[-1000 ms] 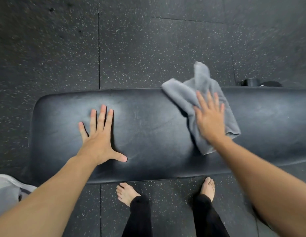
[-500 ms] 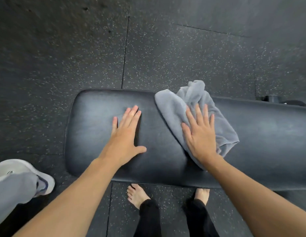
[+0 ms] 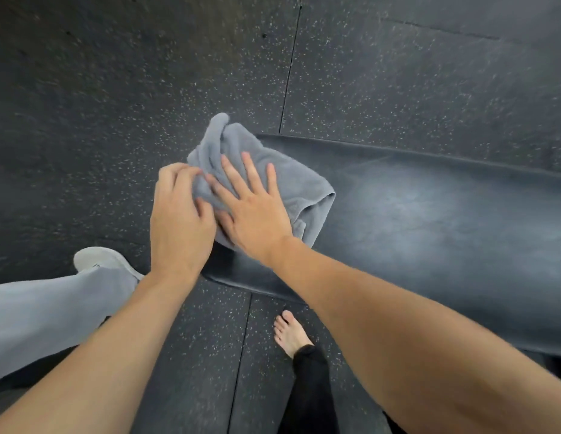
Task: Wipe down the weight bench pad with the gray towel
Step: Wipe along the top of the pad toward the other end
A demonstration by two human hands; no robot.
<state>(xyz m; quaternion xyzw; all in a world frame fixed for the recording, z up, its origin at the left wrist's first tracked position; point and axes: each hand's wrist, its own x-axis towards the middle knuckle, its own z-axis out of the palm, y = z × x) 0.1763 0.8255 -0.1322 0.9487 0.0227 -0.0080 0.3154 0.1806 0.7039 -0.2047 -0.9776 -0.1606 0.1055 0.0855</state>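
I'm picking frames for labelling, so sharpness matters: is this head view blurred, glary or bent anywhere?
Head view: motion blur smears the floor speckles, mostly toward the upper left. The left hand fingertips are soft where they meet the gray towel; the right hand is sharper. A pale sheen lies on the bench pad. The wide lens bows the pad's edge.
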